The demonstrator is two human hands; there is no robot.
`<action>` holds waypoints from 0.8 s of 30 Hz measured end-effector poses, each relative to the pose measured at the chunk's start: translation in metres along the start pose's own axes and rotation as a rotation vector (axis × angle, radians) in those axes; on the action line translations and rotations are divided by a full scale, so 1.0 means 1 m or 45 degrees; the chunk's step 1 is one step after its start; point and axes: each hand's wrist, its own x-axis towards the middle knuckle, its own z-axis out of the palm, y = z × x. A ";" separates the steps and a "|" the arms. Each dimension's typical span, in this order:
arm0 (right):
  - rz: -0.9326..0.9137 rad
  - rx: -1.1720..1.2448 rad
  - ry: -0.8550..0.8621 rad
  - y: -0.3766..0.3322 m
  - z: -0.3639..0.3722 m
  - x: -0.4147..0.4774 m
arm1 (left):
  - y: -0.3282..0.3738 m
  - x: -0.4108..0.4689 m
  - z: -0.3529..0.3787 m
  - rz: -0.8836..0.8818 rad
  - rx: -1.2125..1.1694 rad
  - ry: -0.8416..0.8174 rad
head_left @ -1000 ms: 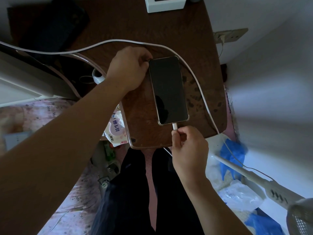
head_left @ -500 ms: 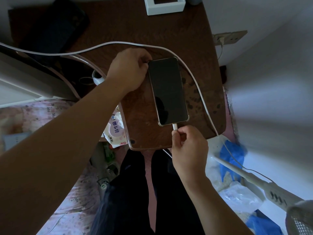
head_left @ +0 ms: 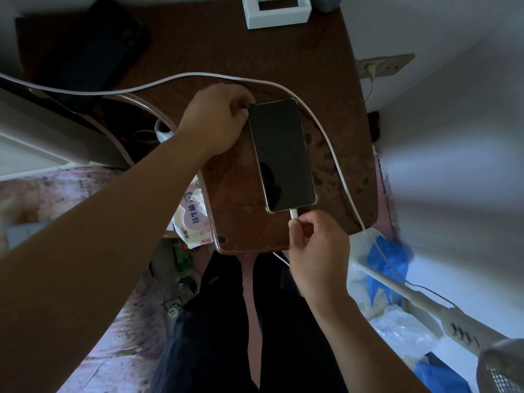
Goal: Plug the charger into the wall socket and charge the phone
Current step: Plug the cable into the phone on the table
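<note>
Cable plug sitting at the phone's lower port; both hands engaged.

I am seeing one phone [head_left: 281, 155], a flat glossy black slab in a clear bumper case, lying face up on the dark brown wood-grain worktop [head_left: 283, 58], screen dark. My right hand [head_left: 317, 251] is pinching the white plug [head_left: 294, 214] between its fingers [head_left: 296, 226], the plug touching the phone's near edge. My left hand [head_left: 217, 117] is curling, fingers clenched against the phone's far left corner. One smooth white cable [head_left: 320, 123] is looping around the phone's right side. One white box [head_left: 276, 11] is resting at the worktop's far edge. One wall socket [head_left: 384, 65] is showing on the pale wall, something plugged into it.
</note>
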 end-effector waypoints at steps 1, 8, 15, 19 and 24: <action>-0.001 0.003 -0.004 0.001 0.000 0.000 | 0.000 0.000 0.000 -0.009 -0.007 0.008; 0.008 0.007 -0.029 0.002 -0.003 0.002 | -0.001 -0.005 0.005 -0.055 -0.077 0.086; 0.045 -0.002 -0.037 0.001 -0.005 0.002 | -0.003 -0.012 0.007 -0.083 -0.136 0.171; 0.041 -0.009 -0.038 0.001 -0.007 0.002 | -0.006 -0.015 0.007 -0.073 -0.112 0.181; 0.049 -0.025 -0.074 0.001 -0.008 0.002 | -0.004 -0.018 0.006 -0.070 -0.114 0.187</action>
